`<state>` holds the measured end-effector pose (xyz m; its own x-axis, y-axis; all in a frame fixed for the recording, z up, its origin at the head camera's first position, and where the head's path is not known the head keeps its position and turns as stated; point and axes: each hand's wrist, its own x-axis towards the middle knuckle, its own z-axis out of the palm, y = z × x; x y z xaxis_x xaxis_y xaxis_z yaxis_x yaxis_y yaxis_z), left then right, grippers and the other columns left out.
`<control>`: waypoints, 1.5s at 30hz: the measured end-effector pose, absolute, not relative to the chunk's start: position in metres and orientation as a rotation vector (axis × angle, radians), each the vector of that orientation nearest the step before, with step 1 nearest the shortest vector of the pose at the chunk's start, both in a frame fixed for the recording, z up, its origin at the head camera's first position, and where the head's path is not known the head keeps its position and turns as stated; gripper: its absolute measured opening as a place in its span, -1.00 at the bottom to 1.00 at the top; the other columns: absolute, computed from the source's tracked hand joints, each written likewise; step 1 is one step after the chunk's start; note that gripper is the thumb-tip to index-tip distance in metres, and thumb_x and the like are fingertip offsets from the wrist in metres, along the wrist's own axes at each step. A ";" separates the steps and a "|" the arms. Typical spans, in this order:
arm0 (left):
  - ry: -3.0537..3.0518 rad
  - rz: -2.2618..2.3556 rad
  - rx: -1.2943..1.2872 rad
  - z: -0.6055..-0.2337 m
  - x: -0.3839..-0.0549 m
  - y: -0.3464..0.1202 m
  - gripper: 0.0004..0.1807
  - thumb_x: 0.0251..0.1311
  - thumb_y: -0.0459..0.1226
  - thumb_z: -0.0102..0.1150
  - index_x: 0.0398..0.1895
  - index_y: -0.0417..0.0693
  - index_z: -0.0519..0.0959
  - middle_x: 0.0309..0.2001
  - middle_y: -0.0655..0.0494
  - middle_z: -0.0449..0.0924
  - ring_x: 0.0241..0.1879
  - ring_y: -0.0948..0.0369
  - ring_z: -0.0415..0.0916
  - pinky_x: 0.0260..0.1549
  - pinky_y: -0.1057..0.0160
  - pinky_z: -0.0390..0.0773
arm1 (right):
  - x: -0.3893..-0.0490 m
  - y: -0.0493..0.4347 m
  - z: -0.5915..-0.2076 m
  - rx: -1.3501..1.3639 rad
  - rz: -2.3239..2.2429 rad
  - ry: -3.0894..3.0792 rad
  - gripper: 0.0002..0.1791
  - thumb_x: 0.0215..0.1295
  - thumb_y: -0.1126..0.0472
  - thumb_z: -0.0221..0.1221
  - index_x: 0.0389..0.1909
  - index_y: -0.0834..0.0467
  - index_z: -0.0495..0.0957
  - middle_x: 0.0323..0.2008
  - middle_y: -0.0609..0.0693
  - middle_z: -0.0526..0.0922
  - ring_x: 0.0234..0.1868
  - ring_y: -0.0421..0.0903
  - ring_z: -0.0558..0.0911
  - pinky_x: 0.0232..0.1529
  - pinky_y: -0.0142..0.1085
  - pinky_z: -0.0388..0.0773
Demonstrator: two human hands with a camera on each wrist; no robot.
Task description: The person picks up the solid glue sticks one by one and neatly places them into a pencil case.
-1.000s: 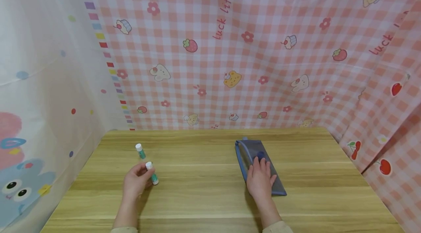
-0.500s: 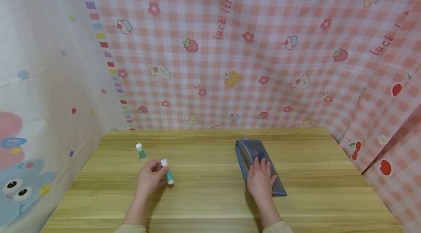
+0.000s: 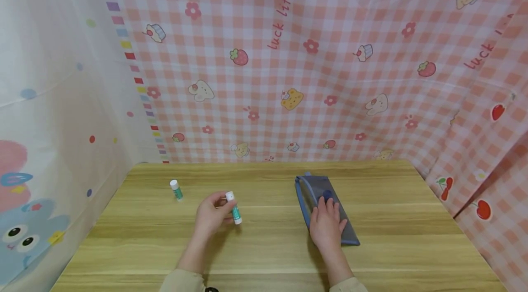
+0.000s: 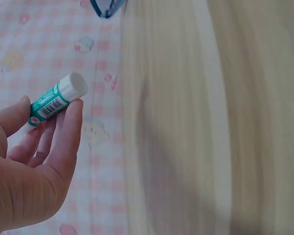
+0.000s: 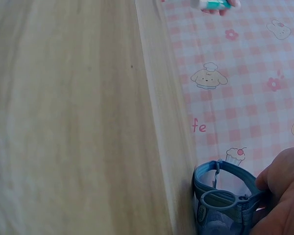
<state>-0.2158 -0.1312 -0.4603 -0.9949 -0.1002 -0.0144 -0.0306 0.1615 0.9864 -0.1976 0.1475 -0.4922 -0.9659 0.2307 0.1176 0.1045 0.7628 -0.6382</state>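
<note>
In the head view my left hand [image 3: 213, 215] pinches a glue stick [image 3: 234, 208] between thumb and fingers, over the middle of the table. It has a white cap and a green label; its barcode shows in the left wrist view, where the glue stick [image 4: 51, 103] tilts. My right hand [image 3: 327, 227] lies over a blue-grey pencil pouch [image 3: 319, 185], fingers across its top. From the right wrist, thumb and fingers grip the rim of the pouch [image 5: 225, 208], whose mouth gapes to the left. The pouch's inside is mostly hidden.
A second glue stick [image 3: 176, 190], white-capped and green, stands at the back left of the wooden table [image 3: 264, 255]. A pink checked curtain [image 3: 264, 76] hangs behind the table, and a white printed curtain [image 3: 74, 113] on the left.
The left hand has carried the glue stick rightward, away from the second one and nearer the pouch. My right hand and the pouch have stayed in place.
</note>
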 end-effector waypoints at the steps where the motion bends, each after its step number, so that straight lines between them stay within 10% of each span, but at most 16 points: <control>1: -2.351 -2.004 0.120 -0.460 -0.216 -0.128 -0.68 0.25 -0.41 0.29 0.02 -0.42 0.55 -0.22 -0.14 0.57 -0.38 0.13 0.62 -0.37 0.04 0.73 | -0.198 0.148 -0.492 -0.266 0.984 -2.769 -0.48 0.53 0.23 -0.13 0.37 0.46 0.24 0.39 0.51 0.11 0.44 0.44 -0.01 0.24 0.56 -0.21; 45: -2.282 -2.122 0.093 -0.485 -0.232 0.023 -0.69 0.17 -0.38 0.36 -0.03 -0.33 0.62 -0.42 0.00 0.57 -0.64 0.22 0.53 -0.66 0.17 0.68 | -0.198 0.146 -0.490 -0.281 0.985 -2.762 -0.48 0.53 0.22 -0.13 0.38 0.45 0.24 0.40 0.49 0.12 0.45 0.43 -0.01 0.25 0.54 -0.20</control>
<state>-0.2320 0.0230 -0.4846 -0.9979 -0.0602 -0.0231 -0.0274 0.0721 0.9970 -0.1976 0.1460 -0.4904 -0.9628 0.2423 0.1196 0.1120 0.7605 -0.6396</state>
